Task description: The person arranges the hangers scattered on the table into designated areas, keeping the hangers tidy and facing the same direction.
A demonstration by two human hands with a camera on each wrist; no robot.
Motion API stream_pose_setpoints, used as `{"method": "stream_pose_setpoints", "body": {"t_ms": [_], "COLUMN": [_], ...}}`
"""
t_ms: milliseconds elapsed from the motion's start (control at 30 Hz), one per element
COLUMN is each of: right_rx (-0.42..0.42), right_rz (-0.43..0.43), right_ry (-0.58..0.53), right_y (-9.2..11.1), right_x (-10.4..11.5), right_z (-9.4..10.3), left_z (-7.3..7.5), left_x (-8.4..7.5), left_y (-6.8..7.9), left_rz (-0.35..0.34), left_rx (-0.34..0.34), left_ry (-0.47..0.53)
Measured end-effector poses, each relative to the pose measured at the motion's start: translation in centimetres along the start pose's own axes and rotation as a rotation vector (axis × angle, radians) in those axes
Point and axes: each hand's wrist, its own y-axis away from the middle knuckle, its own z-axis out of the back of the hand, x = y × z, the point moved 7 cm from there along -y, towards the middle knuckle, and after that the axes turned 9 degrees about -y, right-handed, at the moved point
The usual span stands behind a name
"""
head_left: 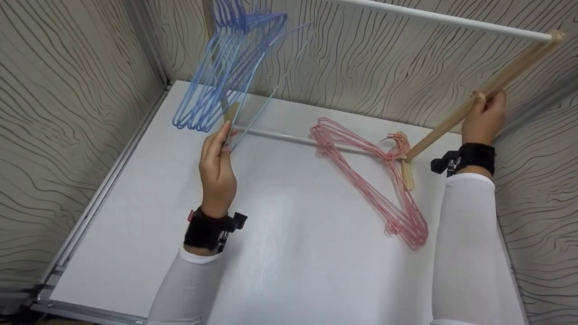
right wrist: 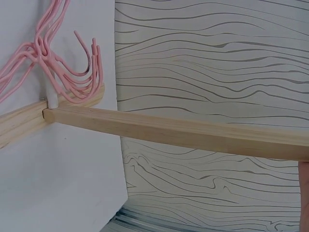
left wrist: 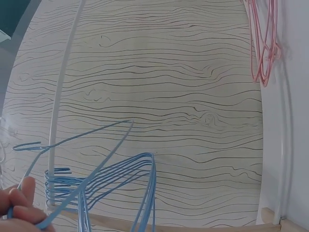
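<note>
Blue hanger (left wrist: 63,206), qty 1: pinched at one corner in L hand (head_left: 217,162), nr upper bar (head_left: 442,17), prob. to steer it from below (seated on bar or not: can't tell); other blue hangers (head_left: 226,54) hang alongside. R hand (head_left: 485,117) grips wooden upright (head_left: 519,70), presumably to steady it. Pink hangers (head_left: 361,183) lie across lower bar (head_left: 280,136).

Wears white, close-fitting sleeves, left sleeve (head_left: 185,289) and right sleeve (head_left: 465,253), hemmed short of the wrist. Carries a broad black left wristband (head_left: 202,229) with a small red tag (head_left: 190,216), a matching right wristband (head_left: 477,158), and a small black left wrist camera (head_left: 240,220) and right wrist camera (head_left: 439,165).
</note>
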Motion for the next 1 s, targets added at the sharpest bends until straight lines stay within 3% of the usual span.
{"method": "stream_pose_setpoints", "body": {"t_ms": [333, 600, 1000], "right_rx": [0.014, 0.011, 0.012], "right_rz": [-0.017, -0.001, 0.010], "right_ry": [-0.032, -0.018, -0.010], "right_y": [0.1, 0.2, 0.0], "right_x": [0.0, 0.1, 0.1], "right_z": [0.0, 0.1, 0.0], "left_z": [-1.1, -1.3, -1.6], "left_x": [-0.2, 0.2, 1.3], "left_y": [-1.6, -2.5, -3.2], "left_rz": [0.053, 0.108, 0.176], "left_rx": [0.048, 0.037, 0.082], "left_ry": [0.097, 0.139, 0.131]}}
